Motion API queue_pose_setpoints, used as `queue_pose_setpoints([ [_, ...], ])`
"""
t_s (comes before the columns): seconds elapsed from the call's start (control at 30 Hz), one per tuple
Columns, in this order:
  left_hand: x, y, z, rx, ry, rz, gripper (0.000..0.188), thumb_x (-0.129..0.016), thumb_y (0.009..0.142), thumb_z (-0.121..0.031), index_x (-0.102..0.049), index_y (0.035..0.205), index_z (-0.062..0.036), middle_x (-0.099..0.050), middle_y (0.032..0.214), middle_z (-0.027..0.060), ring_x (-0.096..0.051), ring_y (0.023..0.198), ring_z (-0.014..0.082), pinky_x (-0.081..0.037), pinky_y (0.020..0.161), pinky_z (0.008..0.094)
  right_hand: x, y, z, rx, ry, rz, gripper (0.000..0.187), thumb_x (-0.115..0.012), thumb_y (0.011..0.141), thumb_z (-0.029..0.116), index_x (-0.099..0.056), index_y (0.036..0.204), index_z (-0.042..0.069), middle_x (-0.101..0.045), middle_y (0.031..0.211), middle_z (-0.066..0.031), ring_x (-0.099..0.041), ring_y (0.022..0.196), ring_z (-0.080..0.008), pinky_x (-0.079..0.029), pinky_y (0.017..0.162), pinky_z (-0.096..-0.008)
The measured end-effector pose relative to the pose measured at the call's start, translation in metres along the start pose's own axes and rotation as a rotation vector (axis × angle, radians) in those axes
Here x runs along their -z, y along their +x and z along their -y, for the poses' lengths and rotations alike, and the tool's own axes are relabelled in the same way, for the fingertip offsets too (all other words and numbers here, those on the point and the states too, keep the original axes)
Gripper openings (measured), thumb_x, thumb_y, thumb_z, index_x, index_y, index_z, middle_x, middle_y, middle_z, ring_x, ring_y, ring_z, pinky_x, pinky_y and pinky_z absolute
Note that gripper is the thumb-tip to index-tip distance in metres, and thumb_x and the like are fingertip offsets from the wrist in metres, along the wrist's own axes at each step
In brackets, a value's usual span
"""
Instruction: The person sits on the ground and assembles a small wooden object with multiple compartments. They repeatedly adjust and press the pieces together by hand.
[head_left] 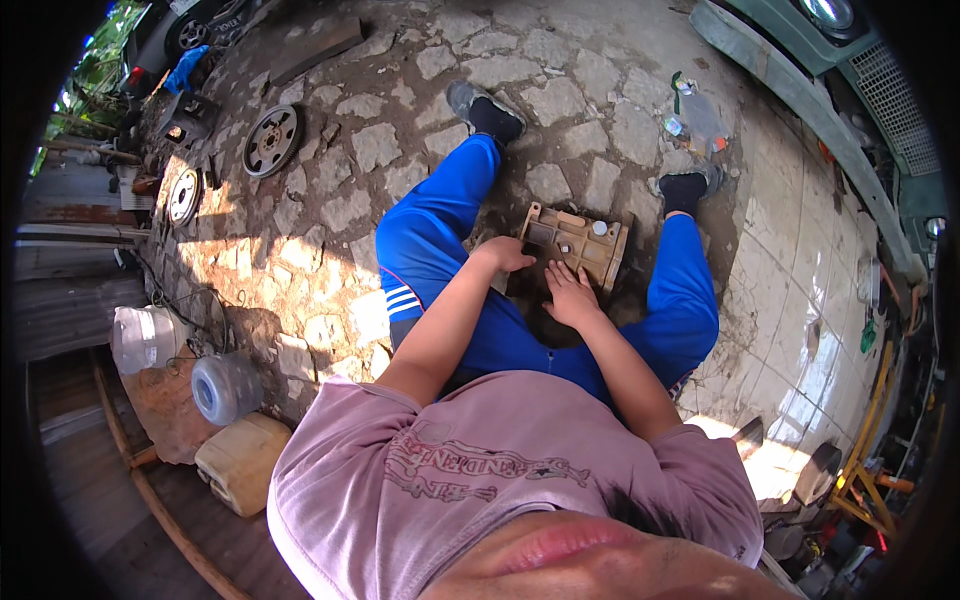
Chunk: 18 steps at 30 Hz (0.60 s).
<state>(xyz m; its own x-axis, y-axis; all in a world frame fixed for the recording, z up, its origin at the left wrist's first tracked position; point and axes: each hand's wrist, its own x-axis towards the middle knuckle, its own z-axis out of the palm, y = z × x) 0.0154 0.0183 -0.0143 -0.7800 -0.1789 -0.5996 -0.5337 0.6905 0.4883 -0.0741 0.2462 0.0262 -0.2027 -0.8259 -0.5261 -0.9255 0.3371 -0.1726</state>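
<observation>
Resting right hand [572, 297] spread, left hand [507, 254] too shadowed to read, we'd grip this likely heavy, rigid ribbed casting [584, 246] by its rim [619, 252].

Cast part [586, 250] between the legs [420, 220]

It is placed on the ground [550, 183], left hand [507, 254] at its left side, right hand [572, 297] at its near edge. Ahead at left, wheels [262, 152] are laid, with jugs [225, 388] set behind. At right, the ground is bordered by tiles [785, 280], these by a vehicle [890, 110].

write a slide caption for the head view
Left hand at the edge of a tan ribbed part, right hand on its near side.
</observation>
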Motion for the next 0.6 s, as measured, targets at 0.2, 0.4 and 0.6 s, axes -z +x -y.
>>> queue_pose_setpoints([
  [0.2, -0.005, -0.002, 0.006, -0.022, -0.016, -0.053, 0.072, -0.06, 0.096, -0.062, -0.076, 0.119, 0.0044, -0.073, 0.126, 0.027, -0.068, 0.122, 0.0411, -0.052, 0.107, 0.047, 0.002, 0.004, 0.0, 0.015, 0.011, -0.057, 0.086, -0.071, 0.097, 0.039, -0.032, 0.166, 0.006, -0.024, 0.178, -0.0098, -0.02, 0.165, -0.0232, -0.018, 0.132, -0.056],
  [0.4, 0.001, -0.007, -0.002, -0.01, 0.017, -0.019, 0.073, -0.06, 0.095, -0.062, -0.076, 0.12, 0.0036, -0.072, 0.126, 0.027, -0.068, 0.123, 0.0404, -0.052, 0.107, 0.0468, 0.007, -0.007, 0.005, -0.01, 0.028, 0.029, 0.086, -0.071, 0.097, 0.041, -0.032, 0.166, 0.006, -0.024, 0.178, -0.0095, -0.02, 0.165, -0.023, -0.017, 0.132, -0.0567],
  [0.6, 0.008, -0.006, -0.006, 0.025, 0.021, 0.099, 0.079, -0.06, 0.097, -0.062, -0.064, 0.142, 0.0024, -0.065, 0.14, 0.0287, -0.061, 0.133, 0.0416, -0.047, 0.114, 0.0467, 0.004, -0.007, 0.008, -0.015, 0.02, 0.042, 0.088, -0.071, 0.097, 0.042, -0.031, 0.167, 0.006, -0.023, 0.178, -0.0088, -0.02, 0.165, -0.0228, -0.017, 0.132, -0.0569],
])
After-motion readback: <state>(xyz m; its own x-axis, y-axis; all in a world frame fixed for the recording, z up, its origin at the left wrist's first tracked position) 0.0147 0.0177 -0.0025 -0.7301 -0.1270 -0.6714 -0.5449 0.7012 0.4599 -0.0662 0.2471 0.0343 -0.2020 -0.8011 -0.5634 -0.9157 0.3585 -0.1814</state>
